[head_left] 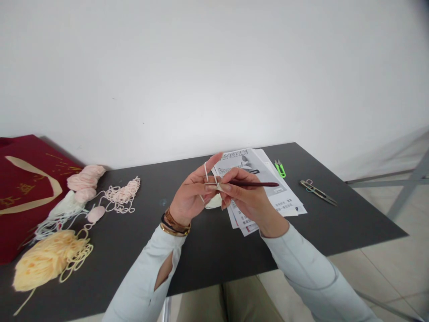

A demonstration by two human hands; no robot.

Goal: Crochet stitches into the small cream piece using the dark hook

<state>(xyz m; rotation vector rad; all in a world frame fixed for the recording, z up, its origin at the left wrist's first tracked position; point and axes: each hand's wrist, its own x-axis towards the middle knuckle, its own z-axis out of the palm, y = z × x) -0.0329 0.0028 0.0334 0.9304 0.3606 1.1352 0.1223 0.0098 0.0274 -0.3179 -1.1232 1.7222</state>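
Observation:
My left hand [187, 197] is raised over the middle of the table, its index finger stretched up with a strand of white yarn [206, 172] looped round it. Thumb and fingers of that hand pinch a small piece of pale crochet work [219, 187], mostly hidden by the fingertips. My right hand [250, 201] is closed round a crochet hook [258, 184] with a dark red handle pointing right. The hook's thin metal end reaches the crochet work between both hands. Below them, a cream-white bundle of yarn [213, 204] shows in part.
Printed sheets [281, 197] lie under and behind my right hand. Green thread snips [279, 168] and metal scissors [317, 192] rest farther right. At left are pink yarn [85, 181], loose pink strands [123, 195], yellow yarn [43, 259] and a red bag [23, 214]. A white wall [187, 80] stands behind.

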